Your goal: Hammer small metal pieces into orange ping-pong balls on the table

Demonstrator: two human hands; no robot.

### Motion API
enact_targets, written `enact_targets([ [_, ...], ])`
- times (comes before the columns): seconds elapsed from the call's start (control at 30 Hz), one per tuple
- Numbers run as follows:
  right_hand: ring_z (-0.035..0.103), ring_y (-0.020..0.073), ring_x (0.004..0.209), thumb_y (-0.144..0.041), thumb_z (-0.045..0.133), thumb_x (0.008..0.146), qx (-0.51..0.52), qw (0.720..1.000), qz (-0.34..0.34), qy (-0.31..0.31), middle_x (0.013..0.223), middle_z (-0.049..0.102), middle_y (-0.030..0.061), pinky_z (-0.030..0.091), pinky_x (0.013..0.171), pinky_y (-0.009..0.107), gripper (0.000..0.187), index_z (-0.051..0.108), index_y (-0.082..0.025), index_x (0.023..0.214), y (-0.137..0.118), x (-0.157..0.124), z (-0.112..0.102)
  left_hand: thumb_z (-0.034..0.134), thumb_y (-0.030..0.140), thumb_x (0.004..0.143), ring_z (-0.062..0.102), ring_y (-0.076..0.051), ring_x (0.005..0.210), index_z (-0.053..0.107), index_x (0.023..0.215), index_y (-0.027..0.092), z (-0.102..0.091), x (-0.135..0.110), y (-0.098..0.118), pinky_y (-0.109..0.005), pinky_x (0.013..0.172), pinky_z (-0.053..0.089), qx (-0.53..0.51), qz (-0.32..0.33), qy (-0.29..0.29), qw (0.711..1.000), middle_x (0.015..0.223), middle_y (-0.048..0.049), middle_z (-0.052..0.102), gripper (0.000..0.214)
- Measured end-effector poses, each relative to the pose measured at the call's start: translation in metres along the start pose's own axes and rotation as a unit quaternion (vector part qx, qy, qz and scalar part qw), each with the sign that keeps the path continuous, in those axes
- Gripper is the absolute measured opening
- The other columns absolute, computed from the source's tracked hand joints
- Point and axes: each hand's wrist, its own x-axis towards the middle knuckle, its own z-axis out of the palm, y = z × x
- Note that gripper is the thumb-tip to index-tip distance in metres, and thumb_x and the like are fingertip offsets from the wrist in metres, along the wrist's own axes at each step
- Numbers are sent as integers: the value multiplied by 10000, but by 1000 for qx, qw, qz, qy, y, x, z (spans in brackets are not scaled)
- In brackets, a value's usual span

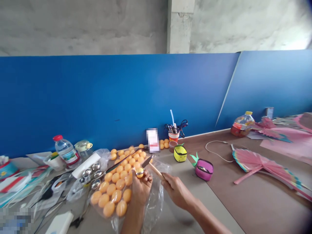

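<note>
My left hand is closed around a small shiny gold ball, thumb on one side and fingers curled on the other. My right hand grips the wooden handle of a small hammer. The hammer's dark head lies just above the ball; whether they touch, I cannot tell. Beneath and left of my left hand, several orange balls like ping-pong balls sit in a clear plastic bag. Beyond my right hand stand a yellow fabric pouch and a purple one, each with green leaves.
Several shiny silver balls, a water bottle and a glass jug crowd the left. A cup of pens and scissors stands by the blue partition. Rightward lie a white cable, pink fans and another bottle.
</note>
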Motion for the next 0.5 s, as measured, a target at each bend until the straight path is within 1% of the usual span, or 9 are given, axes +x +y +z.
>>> enact_targets([
  [0.1, 485, 142, 581, -257, 391, 920, -18, 1000, 0, 3, 671, 566, 2, 308, 572, 248, 175, 543, -202, 853, -2, 0, -2, 593, 340, 888, 418, -81, 463, 506, 745, 206, -1, 1, 0, -239, 518, 440, 12, 5, 10, 1000, 671, -19, 562, 214],
  [0.23, 548, 160, 627, -259, 371, 939, -45, 999, 3, -4, 750, 641, 39, 325, 588, 248, 237, 588, -185, 998, -1, -1, 4, 605, 335, 877, 378, -73, 435, 499, 739, 210, -7, 4, -1, -224, 493, 411, 24, 7, 1, 1000, 611, 15, 507, 214],
  [0.37, 591, 170, 678, -230, 396, 925, -82, 996, 13, -30, 778, 673, 52, 323, 604, 245, 228, 612, -187, 982, 2, -2, 9, 646, 333, 840, 364, -71, 436, 474, 710, 209, -10, 5, -2, -210, 490, 398, 32, 15, 5, 999, 567, 44, 473, 249],
  [0.5, 579, 165, 648, -252, 374, 944, -54, 998, 11, 3, 789, 680, 54, 336, 597, 245, 254, 602, -179, 1030, 2, -2, 7, 662, 420, 810, 342, -69, 442, 435, 661, 218, -5, 1, 0, -222, 476, 390, 26, 16, -17, 999, 584, 34, 459, 337],
])
